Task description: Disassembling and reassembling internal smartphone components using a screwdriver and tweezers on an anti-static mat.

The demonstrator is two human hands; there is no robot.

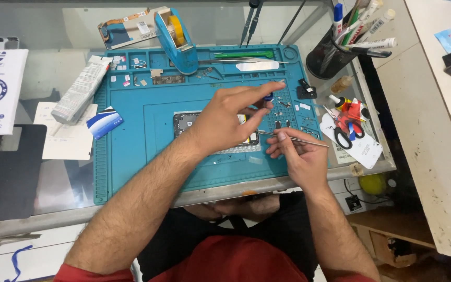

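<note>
An opened phone (185, 122) lies on a blue repair mat (147, 156), mostly covered by my left hand (230, 117). That hand reaches across it and pinches the blue top of a small screwdriver (269, 97) between thumb and forefinger. My right hand (298, 156) rests at the mat's front right and holds metal tweezers (296, 138) that point left toward the phone. Tiny screws and parts lie on the mat near both hands.
A blue tape dispenser (176, 36), a grey tube (79, 91), a blue-white card (104, 122), a mesh pen cup (330, 55), scissors (348, 130), a glue bottle (336, 99) and papers surround the mat on the glass table. A black pad (14, 172) lies left.
</note>
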